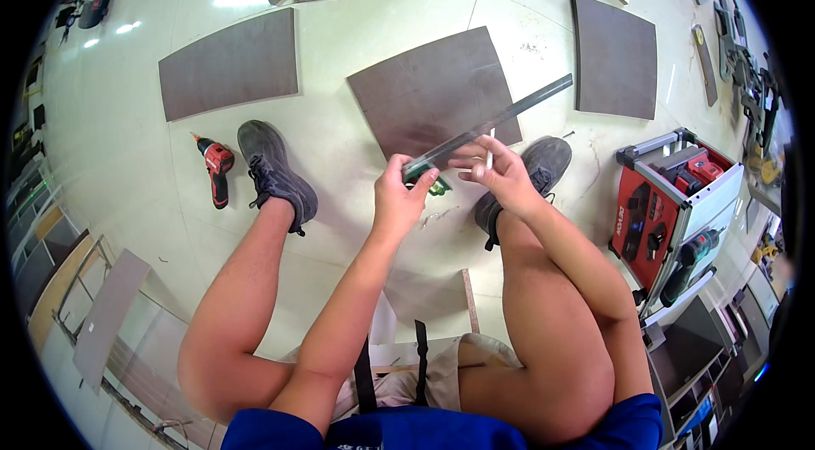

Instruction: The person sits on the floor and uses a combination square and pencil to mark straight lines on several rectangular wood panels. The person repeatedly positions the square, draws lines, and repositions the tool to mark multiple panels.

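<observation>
A long grey bar [497, 120] is held in two hands above a shiny tiled floor [356, 34].

The near end of the bar is pinched by the left hand [399, 195], fingers pressed together around it, and a small green thing [438, 188] is seen just under that hand. The right hand [497, 168] is laid against the bar with its fingers partly spread, and something thin and white is held between them. The bar points away to 2 o'clock. Three dark square boards are counted: one [229, 64] at 10 o'clock, one [433, 89] at 12, one [615, 55] at 2. Two grey shoes are seen [276, 170] [535, 170]. One red drill [217, 165] lies at 9 o'clock, and one red table saw [671, 204] stands at 3 o'clock.
</observation>
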`<state>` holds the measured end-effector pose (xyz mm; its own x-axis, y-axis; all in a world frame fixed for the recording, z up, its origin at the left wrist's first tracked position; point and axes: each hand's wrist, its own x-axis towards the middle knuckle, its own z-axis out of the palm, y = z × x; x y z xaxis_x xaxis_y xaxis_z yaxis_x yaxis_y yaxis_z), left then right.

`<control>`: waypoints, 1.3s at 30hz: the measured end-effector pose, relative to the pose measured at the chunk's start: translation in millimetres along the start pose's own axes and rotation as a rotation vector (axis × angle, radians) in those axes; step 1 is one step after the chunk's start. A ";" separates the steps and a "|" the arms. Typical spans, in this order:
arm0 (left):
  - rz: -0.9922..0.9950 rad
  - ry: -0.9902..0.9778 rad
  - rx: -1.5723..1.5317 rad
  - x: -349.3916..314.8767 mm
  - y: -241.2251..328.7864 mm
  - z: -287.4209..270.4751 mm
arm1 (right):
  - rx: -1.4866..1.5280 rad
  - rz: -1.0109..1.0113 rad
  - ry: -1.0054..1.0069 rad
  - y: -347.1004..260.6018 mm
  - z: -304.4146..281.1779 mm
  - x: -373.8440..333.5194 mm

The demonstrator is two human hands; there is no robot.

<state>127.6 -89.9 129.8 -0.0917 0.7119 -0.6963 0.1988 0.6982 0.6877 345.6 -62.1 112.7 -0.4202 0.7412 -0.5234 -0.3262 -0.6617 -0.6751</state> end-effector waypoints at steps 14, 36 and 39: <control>0.140 -0.137 0.352 2.7 33.5 -3.3 | 0.178 0.011 0.304 -9.0 1.4 8.1; 0.075 -0.200 -0.026 3.8 26.9 3.2 | 0.257 -0.010 0.370 -9.8 -3.0 7.4; 0.057 -0.136 -0.132 5.1 12.1 9.2 | 0.234 0.005 0.394 -11.0 3.2 10.1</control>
<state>138.5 -78.5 132.6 0.0509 0.7397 -0.6710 0.0692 0.6676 0.7413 342.2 -47.7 116.5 -0.0833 0.6947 -0.7145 -0.5262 -0.6395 -0.5605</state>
